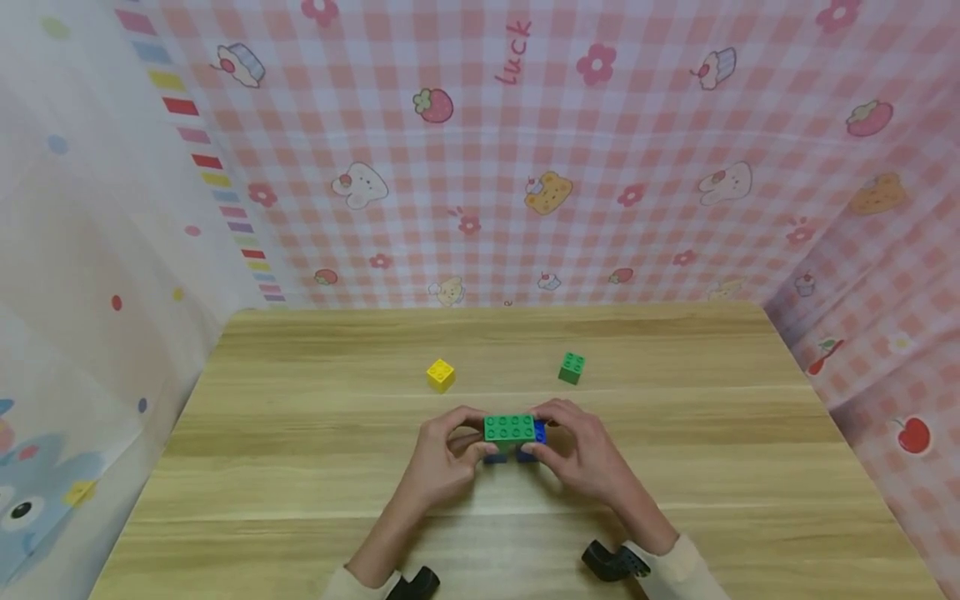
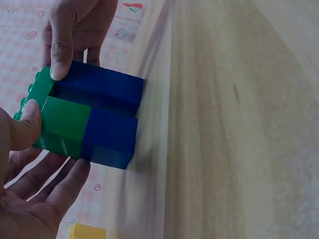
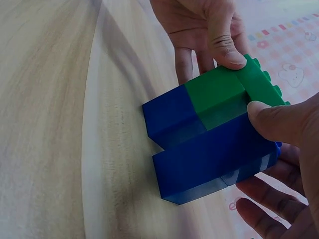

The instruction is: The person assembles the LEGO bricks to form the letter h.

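Both hands hold a toy-brick build between them, low over the table. Its top is a long green brick (image 1: pixel 510 425) bridging two columns. On the left column a green brick (image 2: pixel 65 124) sits over a blue brick (image 2: pixel 110 142). The right column (image 3: pixel 209 154) is all blue, and its blue studs (image 1: pixel 540 431) show beside the long green brick's right end. My left hand (image 1: pixel 447 454) grips the left side, thumb on the front and fingers behind. My right hand (image 1: pixel 581 450) pinches the upper right end the same way, its thumb near the joint between green and blue.
A small yellow brick (image 1: pixel 441 375) lies beyond the hands, to the left. Farther right lies a small green brick (image 1: pixel 572 367). The wooden table (image 1: pixel 300 467) meets a pink checked cloth (image 1: pixel 480 167) at its back edge, with cloth on both sides.
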`<state>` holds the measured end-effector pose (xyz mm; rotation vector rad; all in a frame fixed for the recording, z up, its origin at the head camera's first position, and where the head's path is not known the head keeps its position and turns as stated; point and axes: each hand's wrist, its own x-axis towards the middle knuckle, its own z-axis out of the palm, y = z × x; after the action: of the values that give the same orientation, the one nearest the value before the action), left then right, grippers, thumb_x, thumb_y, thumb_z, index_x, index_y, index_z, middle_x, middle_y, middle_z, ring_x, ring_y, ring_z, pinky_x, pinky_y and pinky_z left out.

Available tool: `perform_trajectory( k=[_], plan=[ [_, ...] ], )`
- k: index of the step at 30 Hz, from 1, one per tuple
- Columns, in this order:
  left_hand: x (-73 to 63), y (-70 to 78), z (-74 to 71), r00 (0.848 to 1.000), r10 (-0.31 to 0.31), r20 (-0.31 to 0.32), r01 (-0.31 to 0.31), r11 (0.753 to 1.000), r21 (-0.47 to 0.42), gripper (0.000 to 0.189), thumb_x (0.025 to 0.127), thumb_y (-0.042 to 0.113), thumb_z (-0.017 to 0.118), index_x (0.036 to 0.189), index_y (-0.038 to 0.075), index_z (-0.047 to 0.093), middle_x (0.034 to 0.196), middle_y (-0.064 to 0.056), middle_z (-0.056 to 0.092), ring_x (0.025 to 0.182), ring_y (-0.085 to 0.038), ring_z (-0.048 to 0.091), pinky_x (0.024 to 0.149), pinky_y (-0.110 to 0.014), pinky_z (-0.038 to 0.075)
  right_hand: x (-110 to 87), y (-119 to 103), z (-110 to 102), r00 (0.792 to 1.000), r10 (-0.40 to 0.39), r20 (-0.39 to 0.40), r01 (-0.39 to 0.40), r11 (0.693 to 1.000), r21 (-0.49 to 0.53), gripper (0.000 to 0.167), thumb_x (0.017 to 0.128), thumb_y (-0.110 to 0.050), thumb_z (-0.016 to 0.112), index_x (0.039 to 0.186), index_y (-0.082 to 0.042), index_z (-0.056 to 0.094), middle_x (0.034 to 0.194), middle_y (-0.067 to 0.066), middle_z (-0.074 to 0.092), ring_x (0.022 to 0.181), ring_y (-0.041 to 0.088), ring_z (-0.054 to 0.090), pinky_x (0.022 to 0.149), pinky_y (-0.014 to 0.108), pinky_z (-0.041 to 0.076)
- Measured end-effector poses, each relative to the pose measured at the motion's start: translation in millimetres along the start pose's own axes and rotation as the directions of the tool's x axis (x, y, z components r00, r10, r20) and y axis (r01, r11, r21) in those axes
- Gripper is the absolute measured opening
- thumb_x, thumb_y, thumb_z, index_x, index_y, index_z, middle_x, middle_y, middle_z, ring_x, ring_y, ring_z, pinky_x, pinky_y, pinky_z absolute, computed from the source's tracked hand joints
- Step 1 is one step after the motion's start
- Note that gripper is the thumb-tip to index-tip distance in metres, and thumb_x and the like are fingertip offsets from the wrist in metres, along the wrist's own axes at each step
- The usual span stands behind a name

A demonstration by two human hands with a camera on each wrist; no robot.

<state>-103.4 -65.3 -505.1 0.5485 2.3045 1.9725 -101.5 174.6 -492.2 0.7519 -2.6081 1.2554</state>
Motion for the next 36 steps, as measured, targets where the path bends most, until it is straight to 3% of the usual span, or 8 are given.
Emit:
perform_trajectory(
  k=[8,13,19,28,36],
  plan=[
    [-1.6,2.4,2.5,1.000,0.025,-0.010,-0.025,0.999,0.030,0.030,0.085,-0.010,0.075,0.111,0.006,0.069,0.108,-0.013,0.071,0.106,-0.032,0.071,0.094,-0.030,0.061,-2.2,0,3,1.000,-0.010,-0.021,0.011,1.000,0.008,0.035,0.088,-0.018,0.082,0.120,-0.015,0.069,0.114,-0.004,0.072,0.102,0.011,0.068,0.090,0.049,0.060],
    [-2.3,1.9,-0.4,1.000,-0.007,0.009,0.007,0.999,0.040,0.031,0.087,-0.005,0.077,0.114,0.008,0.069,0.110,-0.010,0.071,0.111,-0.030,0.070,0.096,-0.029,0.060,-3.7,5,7,0.999,-0.027,-0.040,0.028,0.999,0.020,0.035,0.088,-0.017,0.082,0.120,-0.014,0.069,0.114,-0.003,0.072,0.100,0.010,0.068,0.087,0.046,0.062],
    [-2.0,-0.6,-5.8,0.998,-0.015,0.057,0.011,0.998,0.064,0.035,0.088,0.002,0.079,0.119,0.011,0.067,0.115,-0.009,0.069,0.115,-0.025,0.068,0.099,-0.029,0.059,-4.7,8,9,1.000,0.022,-0.006,-0.022,0.998,0.061,0.033,0.091,-0.023,0.080,0.122,-0.019,0.068,0.113,-0.007,0.070,0.099,0.006,0.067,0.087,0.039,0.063],
    [-0.4,0.3,-8.3,0.995,-0.064,0.079,0.064,0.998,-0.004,0.037,0.089,0.007,0.079,0.124,0.012,0.066,0.119,-0.012,0.069,0.111,-0.027,0.069,0.100,-0.037,0.060,-3.4,5,5,0.998,0.069,0.015,-0.070,0.987,0.142,0.036,0.091,-0.022,0.080,0.125,-0.021,0.068,0.114,-0.006,0.070,0.102,0.012,0.068,0.088,0.043,0.063],
    [-2.2,-3.5,-8.7,0.991,-0.094,0.099,0.092,0.995,0.024,0.046,0.087,0.010,0.082,0.129,0.015,0.065,0.123,-0.009,0.069,0.113,-0.025,0.068,0.102,-0.040,0.059,-4.3,4,3,0.997,0.070,0.030,-0.073,0.988,0.137,0.045,0.089,-0.021,0.082,0.131,-0.018,0.066,0.119,-0.005,0.070,0.104,0.010,0.066,0.089,0.045,0.062]
  ],
)
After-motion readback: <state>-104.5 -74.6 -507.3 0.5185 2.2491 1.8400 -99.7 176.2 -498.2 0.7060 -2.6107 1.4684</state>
